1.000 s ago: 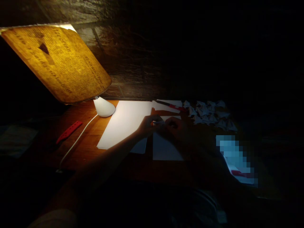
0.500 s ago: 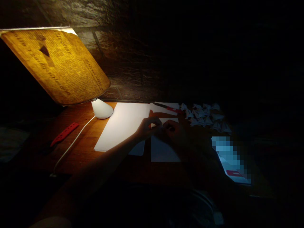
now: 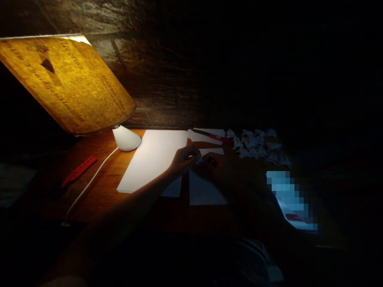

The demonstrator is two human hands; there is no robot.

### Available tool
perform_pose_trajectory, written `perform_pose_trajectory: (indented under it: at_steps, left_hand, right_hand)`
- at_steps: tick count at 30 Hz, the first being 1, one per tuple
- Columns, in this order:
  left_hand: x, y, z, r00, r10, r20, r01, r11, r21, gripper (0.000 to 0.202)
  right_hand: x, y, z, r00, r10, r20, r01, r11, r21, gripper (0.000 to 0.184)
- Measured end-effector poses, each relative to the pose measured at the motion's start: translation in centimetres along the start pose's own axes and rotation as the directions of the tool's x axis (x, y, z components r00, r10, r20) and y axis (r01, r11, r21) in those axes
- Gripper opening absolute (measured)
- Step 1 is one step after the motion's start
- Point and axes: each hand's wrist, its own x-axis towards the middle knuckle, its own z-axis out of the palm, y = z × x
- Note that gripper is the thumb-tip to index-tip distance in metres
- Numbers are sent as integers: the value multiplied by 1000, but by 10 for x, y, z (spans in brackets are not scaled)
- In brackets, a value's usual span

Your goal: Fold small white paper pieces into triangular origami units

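Note:
My left hand point(image 3: 184, 158) is closed, with thumb and fingertips pinching a small folded piece of white paper point(image 3: 199, 159). Facing it, my right hand point(image 3: 216, 162) curls its fingers onto the same piece from the other side; deep shadow hides much of this hand. Both hands are held over a white paper sheet point(image 3: 206, 193) on the wooden table. To the left lies a larger stack of white paper point(image 3: 157, 159), partly covered by my left forearm. Several small folded paper pieces point(image 3: 253, 142) sit in a group beyond my right hand.
A lit lamp with a newsprint shade point(image 3: 68, 85) leans over the table's left side on a white base point(image 3: 127, 138). Nearby are its cord and a red-handled tool point(image 3: 79, 172). Another red-and-black tool point(image 3: 209, 135) rests on paper at the back. A glowing phone point(image 3: 291, 203) lies right.
Both hands stay together at the small paper, with only slight finger movement. The whole view has shifted a little, so the lamp and the red-handled tool appear further left.

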Motion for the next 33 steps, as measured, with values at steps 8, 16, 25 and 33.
perform_pose_trajectory:
  at_steps: [8,16,25,33]
  left_hand:
    - [3,-2,-4,999,-12,-45,12,1000,5,25]
    - [5,-3,-6,989,-99,-113,94,995,-44,24]
    - [5,-7,-5,988,-132,-76,128,990,-56,42]
    - [3,-10,-4,996,-38,84,33,997,66,45]
  right_hand:
    - [0,4,-1,998,-49,35,53,994,-97,28]
    - [1,1,-5,990,-139,-10,134,971,-196,11]
    - [1,1,-6,997,-79,17,80,991,-112,11]
    - [4,-1,-3,998,-22,-59,22,1000,0,18]
